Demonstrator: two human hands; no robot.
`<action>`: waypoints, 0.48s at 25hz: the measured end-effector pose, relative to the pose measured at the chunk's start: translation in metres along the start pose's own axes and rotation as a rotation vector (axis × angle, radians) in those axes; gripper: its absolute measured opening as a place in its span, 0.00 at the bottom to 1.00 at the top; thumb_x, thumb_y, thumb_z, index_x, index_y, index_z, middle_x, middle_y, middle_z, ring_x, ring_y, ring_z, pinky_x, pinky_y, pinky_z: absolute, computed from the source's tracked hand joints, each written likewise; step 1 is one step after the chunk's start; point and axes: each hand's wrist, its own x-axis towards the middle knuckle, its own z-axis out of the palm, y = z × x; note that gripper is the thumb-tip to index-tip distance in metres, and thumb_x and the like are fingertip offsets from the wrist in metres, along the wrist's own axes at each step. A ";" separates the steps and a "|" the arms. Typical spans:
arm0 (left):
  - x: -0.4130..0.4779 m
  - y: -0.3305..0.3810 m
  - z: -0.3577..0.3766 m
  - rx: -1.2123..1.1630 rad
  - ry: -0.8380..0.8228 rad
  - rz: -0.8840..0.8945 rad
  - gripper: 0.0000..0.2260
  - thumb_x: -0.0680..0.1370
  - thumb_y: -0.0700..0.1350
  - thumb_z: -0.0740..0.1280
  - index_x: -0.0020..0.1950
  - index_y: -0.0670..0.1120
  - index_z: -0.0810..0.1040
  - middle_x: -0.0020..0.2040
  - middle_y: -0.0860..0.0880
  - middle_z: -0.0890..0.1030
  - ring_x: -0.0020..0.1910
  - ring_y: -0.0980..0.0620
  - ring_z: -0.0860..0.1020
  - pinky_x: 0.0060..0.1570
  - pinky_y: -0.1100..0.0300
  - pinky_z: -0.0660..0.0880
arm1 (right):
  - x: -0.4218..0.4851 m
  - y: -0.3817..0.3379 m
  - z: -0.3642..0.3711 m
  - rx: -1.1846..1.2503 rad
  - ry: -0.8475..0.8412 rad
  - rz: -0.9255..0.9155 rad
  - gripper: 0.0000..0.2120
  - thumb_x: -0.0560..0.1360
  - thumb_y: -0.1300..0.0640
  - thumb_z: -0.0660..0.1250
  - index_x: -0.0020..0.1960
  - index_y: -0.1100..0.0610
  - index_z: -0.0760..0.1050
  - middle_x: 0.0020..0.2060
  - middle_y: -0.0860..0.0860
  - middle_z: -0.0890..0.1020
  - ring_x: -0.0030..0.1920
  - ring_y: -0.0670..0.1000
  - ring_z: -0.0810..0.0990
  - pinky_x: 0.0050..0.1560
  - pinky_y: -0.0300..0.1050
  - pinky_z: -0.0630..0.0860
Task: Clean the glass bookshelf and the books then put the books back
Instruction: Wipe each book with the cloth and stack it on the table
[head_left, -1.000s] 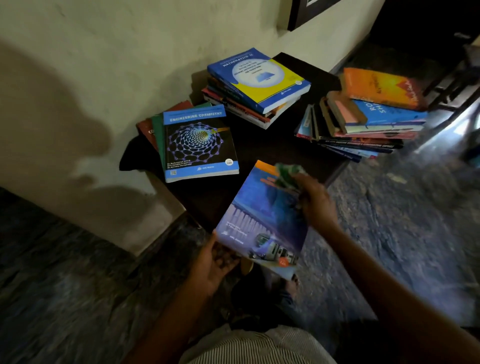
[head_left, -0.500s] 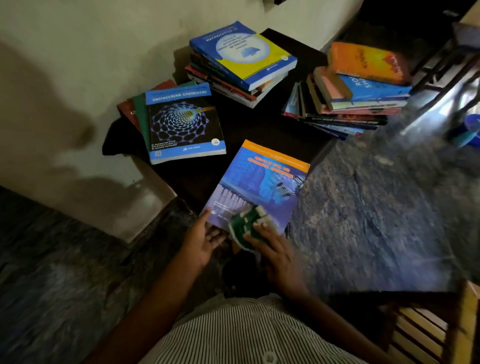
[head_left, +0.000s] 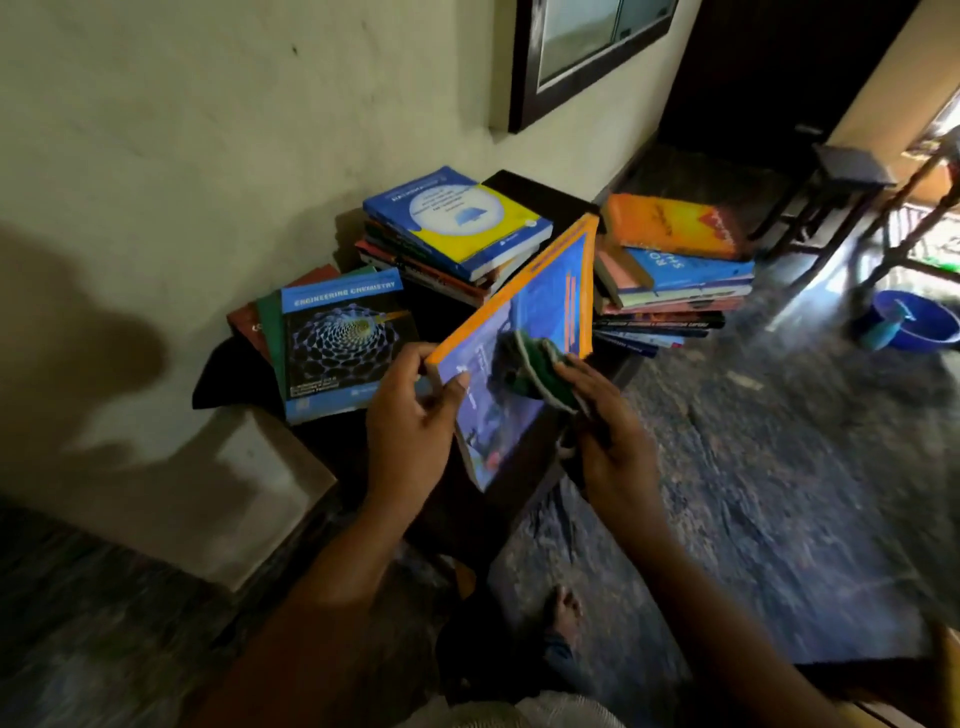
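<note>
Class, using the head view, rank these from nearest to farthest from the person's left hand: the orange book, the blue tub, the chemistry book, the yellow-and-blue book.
1. Chemistry book, just left of the left hand.
2. Yellow-and-blue book, atop the middle stack by the wall.
3. Orange book, atop the right stack.
4. Blue tub, on the floor, far right.

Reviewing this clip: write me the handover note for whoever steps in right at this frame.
Left hand grips the blue-and-orange book by its near corner, tilted up above the dark low table. Right hand holds a green cloth against its cover.
Three stacks sit on the table: Engineering Chemistry stack, left; Mathematics stack, middle; orange-topped stack, right.
Done: cannot tell which books are wiped.
To do: finish wiping this book, the rest, then shelve; bookshelf is out of view.
</note>
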 end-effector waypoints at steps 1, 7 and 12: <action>0.005 0.002 0.003 0.116 0.071 0.137 0.09 0.74 0.51 0.66 0.49 0.48 0.74 0.42 0.50 0.76 0.42 0.52 0.76 0.41 0.62 0.72 | 0.005 -0.002 -0.003 0.034 0.022 0.031 0.31 0.68 0.72 0.55 0.64 0.48 0.73 0.64 0.50 0.75 0.61 0.46 0.74 0.60 0.40 0.71; -0.033 -0.063 0.029 0.372 -0.071 0.446 0.14 0.77 0.38 0.58 0.59 0.45 0.79 0.57 0.47 0.76 0.59 0.49 0.73 0.62 0.57 0.66 | -0.029 0.027 -0.010 0.127 0.075 0.272 0.28 0.73 0.65 0.55 0.60 0.34 0.72 0.54 0.50 0.75 0.47 0.39 0.73 0.45 0.33 0.68; -0.090 -0.129 0.018 0.481 -0.361 0.592 0.17 0.84 0.42 0.50 0.64 0.50 0.76 0.56 0.44 0.80 0.61 0.44 0.76 0.67 0.55 0.63 | -0.072 0.051 0.001 0.080 -0.013 0.370 0.33 0.75 0.69 0.55 0.59 0.30 0.71 0.54 0.50 0.76 0.45 0.44 0.74 0.43 0.35 0.71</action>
